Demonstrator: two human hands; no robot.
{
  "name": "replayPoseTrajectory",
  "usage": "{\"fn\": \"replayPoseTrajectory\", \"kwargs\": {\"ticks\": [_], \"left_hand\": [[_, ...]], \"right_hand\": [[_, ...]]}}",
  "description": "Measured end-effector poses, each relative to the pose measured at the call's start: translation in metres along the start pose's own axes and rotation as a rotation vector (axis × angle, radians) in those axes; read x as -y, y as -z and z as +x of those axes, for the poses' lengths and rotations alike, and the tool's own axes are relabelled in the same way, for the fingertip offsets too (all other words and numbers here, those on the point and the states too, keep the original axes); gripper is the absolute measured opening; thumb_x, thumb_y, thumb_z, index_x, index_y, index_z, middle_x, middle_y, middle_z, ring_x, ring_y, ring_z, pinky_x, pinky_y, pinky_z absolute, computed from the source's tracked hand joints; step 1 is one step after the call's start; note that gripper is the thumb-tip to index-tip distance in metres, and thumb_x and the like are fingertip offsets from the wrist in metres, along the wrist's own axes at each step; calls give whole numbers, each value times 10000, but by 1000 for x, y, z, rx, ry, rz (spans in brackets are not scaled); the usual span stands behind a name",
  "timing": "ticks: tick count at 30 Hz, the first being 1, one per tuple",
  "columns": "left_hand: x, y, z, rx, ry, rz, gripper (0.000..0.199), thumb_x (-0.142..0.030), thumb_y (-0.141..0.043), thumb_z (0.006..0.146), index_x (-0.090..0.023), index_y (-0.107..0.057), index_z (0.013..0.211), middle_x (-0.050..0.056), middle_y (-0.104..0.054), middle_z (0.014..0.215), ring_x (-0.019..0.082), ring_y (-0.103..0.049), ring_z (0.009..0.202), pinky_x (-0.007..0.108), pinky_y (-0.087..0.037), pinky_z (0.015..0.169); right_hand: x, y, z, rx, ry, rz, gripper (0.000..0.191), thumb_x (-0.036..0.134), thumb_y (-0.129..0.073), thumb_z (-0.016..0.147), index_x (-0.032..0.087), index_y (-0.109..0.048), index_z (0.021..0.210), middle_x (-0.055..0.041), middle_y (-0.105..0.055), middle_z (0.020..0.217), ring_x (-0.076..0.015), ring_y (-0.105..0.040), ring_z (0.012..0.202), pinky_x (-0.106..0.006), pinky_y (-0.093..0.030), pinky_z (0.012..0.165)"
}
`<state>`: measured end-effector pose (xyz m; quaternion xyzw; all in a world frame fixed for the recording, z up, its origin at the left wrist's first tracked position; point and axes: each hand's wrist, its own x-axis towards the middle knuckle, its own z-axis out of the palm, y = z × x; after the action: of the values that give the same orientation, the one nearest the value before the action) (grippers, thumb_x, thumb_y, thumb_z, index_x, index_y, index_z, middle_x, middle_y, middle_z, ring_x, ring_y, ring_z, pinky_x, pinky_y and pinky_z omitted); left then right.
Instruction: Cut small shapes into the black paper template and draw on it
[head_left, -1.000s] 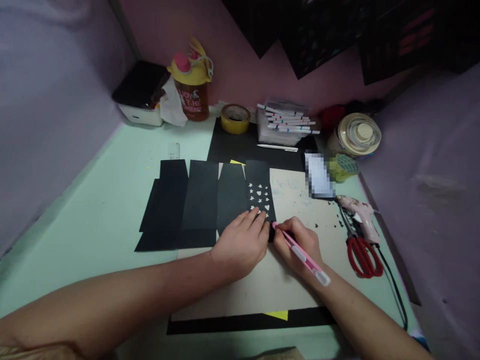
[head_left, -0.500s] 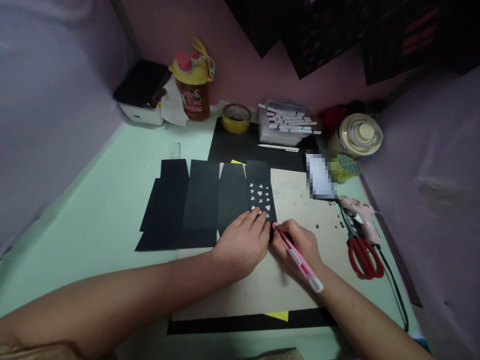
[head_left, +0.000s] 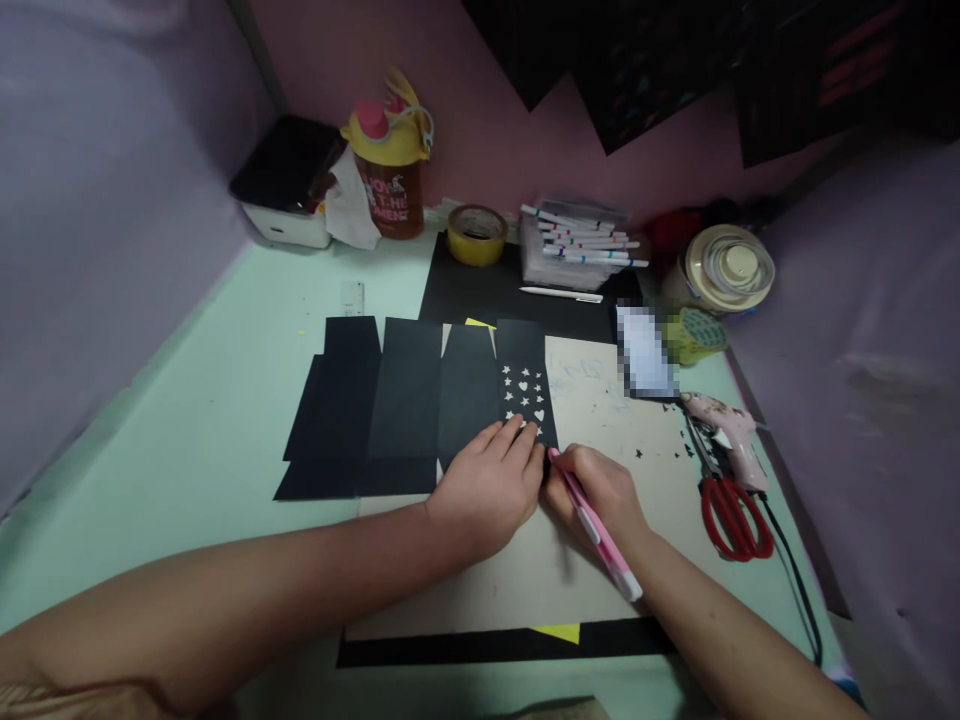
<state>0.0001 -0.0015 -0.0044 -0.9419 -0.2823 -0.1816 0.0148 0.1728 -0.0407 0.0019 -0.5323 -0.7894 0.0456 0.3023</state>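
Observation:
My right hand point(head_left: 596, 492) pinches a pink craft knife point(head_left: 600, 535) with a white slider and end cap. Its tip sits low on the right panel of a folded black card sheet point(head_left: 409, 400); the blade itself is too small to make out. Star and heart cut-outs show pale in that panel. Just left of the tip, my left hand point(head_left: 491, 485) lies flat across the card with its fingers stretched out, covering the panel's lower part. Beneath is a beige board point(head_left: 480, 590), with small black star scraps point(head_left: 639, 454) on its right side.
Red-handled scissors point(head_left: 735, 520) and a pink glue gun point(head_left: 731, 430) with a cord lie at right. Behind are a tape roll point(head_left: 477, 250), a box of markers point(head_left: 577, 270), a white pen point(head_left: 561, 295), a drink bottle point(head_left: 390, 190) and a lidded tub point(head_left: 727, 270).
The pink craft knife tilts slightly, its end cap a little lower. The whole view has shifted slightly; my left hand stays on the card.

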Motion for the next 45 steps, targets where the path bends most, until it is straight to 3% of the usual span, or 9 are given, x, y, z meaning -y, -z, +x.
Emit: {"fn": "replayPoseTrajectory", "kwargs": {"ticks": [21,33,35,40,45], "left_hand": [[0,1,0,-18,-9,24,358,-285,-478,923,-59,-621,1161,158,-604,1267,316,-542,1204,415,-427,1009],[0,2,0,-3,-4,-10,350,-262,-471,928,-49,-612,1168,172,-593,1275,320,-533,1214,426,-423,1016],[1,1,0,-4,-3,-14,355,-262,-476,924,-49,-612,1172,172,-591,1278,324,-527,1220,428,-423,1019],[1,2,0,-27,3,-39,344,-253,-470,923,-45,-625,1148,173,-600,1262,321,-538,1208,430,-438,1012],[2,4,0,-22,-4,-48,303,-239,-475,922,-70,-643,1109,162,-614,1243,313,-544,1203,438,-443,1015]], "right_hand": [[0,-2,0,-13,-5,3,176,104,-495,850,227,-447,733,30,-469,589,-119,-444,507,-241,-381,507],[1,1,0,28,-127,75,166,137,-516,826,231,-473,696,25,-516,578,-119,-468,496,-250,-397,510],[0,2,-2,-24,-178,138,118,143,-544,825,225,-505,749,20,-562,620,-115,-503,517,-246,-420,526],[-3,7,-1,-146,-471,377,69,209,-613,831,222,-575,887,20,-611,696,-117,-552,563,-237,-450,527],[-9,21,10,-39,-580,534,111,267,-649,817,210,-667,910,-19,-677,784,-134,-599,615,-247,-481,545]]}}
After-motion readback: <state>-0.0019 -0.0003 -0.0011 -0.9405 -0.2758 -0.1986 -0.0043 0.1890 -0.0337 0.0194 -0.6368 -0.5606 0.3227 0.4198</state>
